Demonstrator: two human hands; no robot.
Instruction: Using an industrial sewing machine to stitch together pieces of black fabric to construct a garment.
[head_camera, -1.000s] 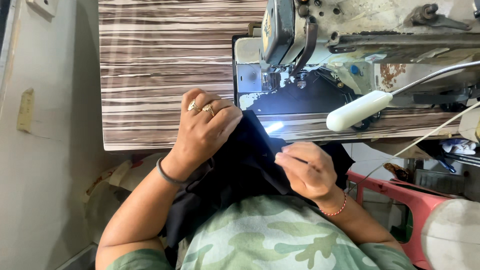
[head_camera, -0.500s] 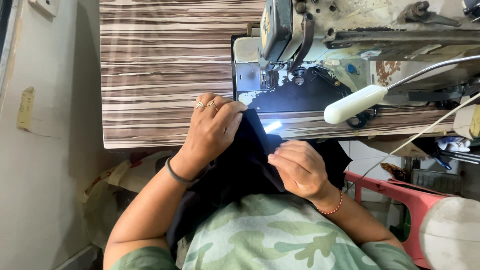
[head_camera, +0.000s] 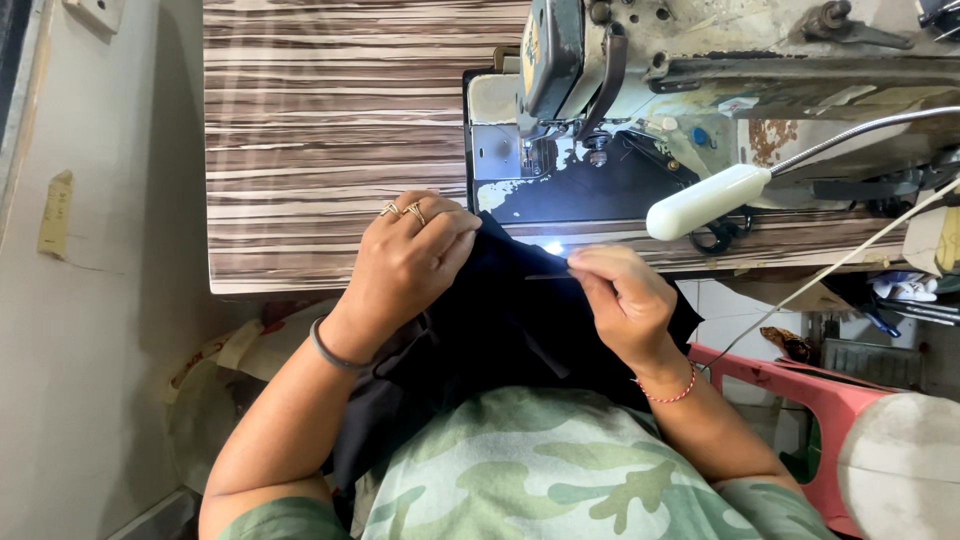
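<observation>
A piece of black cloth (head_camera: 500, 320) lies over my lap and reaches up onto the front edge of the striped wooden table (head_camera: 330, 130). My left hand (head_camera: 410, 255), with two rings and a dark wristband, grips the cloth's upper left part at the table edge. My right hand (head_camera: 625, 300), with a red thread bracelet, pinches the cloth's right edge between thumb and fingers. The sewing machine (head_camera: 640, 70) stands just beyond both hands, its needle area (head_camera: 545, 160) lit by a small lamp.
A white lamp head (head_camera: 705, 200) on a flexible arm hangs over the machine bed to the right. Black scissors (head_camera: 715, 235) lie under it. A pink plastic stool (head_camera: 800, 390) and a pale round object (head_camera: 900, 460) stand at the right. A wall runs along the left.
My left hand has slid slightly right along the cloth edge. My right hand has lifted toward the table edge, pinching the cloth closer to the lit spot.
</observation>
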